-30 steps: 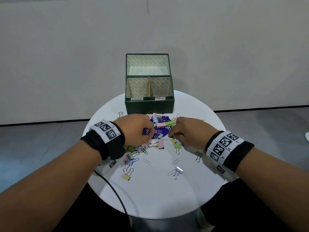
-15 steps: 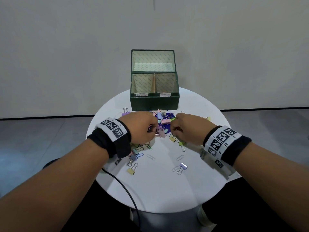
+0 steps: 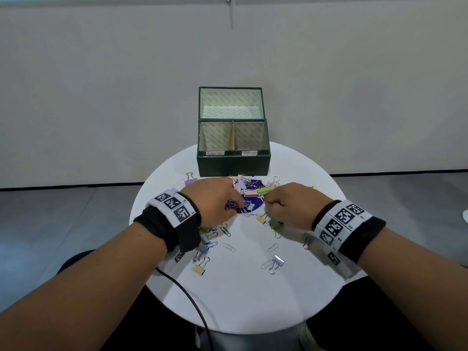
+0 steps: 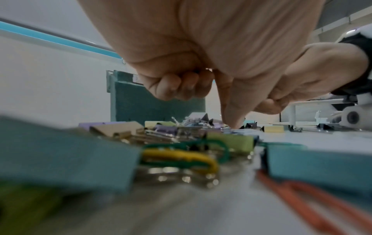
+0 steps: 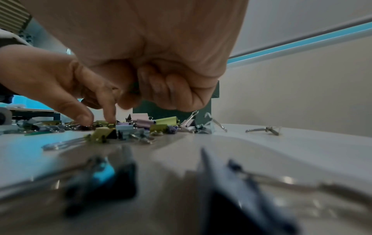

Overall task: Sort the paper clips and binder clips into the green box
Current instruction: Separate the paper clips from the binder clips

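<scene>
The green box (image 3: 233, 165) stands open at the back of the table, with two labelled front compartments. In front of it lies a pile of pastel binder clips and paper clips (image 3: 249, 192). My left hand (image 3: 238, 207) has thumb and index down on the pile's near left edge, pinching a silver paper clip (image 3: 244, 212); its other fingers are curled. My right hand (image 3: 267, 200) hovers just above the pile's right side, fingers curled tight (image 5: 177, 93). I see nothing in it, though its thumb and index are blurred.
The round white table (image 3: 240, 300) carries loose clips near me: a yellow binder clip (image 3: 200, 268), a lilac binder clip (image 3: 277, 260) and a paper clip (image 3: 229, 247). A black cable (image 3: 187, 295) crosses the front left edge. Grey floor lies beyond the rim.
Both hands have stayed at the pile and crept slightly toward the box. The head view has shifted, so the box now sits further right in frame.
</scene>
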A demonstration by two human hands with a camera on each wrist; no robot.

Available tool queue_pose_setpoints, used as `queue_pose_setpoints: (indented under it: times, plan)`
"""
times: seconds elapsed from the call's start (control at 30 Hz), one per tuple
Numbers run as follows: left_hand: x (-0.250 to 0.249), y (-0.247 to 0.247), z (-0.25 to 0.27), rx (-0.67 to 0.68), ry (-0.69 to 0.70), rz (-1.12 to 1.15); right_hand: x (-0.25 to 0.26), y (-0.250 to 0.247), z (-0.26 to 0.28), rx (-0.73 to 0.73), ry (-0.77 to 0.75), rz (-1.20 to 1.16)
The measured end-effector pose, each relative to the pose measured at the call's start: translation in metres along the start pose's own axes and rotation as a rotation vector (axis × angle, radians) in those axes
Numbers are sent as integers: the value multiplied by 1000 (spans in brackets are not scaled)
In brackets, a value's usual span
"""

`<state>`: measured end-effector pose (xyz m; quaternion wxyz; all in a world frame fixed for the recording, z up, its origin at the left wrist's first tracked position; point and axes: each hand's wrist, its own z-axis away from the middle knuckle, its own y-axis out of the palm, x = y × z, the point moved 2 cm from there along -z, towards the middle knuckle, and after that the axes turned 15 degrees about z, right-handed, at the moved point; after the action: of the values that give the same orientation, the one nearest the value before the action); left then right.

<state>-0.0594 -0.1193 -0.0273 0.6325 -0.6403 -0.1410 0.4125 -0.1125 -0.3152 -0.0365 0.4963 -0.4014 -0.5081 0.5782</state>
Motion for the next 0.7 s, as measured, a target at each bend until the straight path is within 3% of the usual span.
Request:
queue_pose_setpoints:
  times: [0.37,0.53,0.63,0.7]
  plan:
    - [3,-2,-3,-42,-56,-11,-1,6,0,-45,-26,82]
    - [4,1,-3,-20,-3,-9,-3,11,-3,-15,-65,75]
    - [4,2,-4,-40,8,-21,2,12,-1,-72,-110,150]
    - [4,2,-5,-52,13,-27,2,4,-1,-112,-102,72]
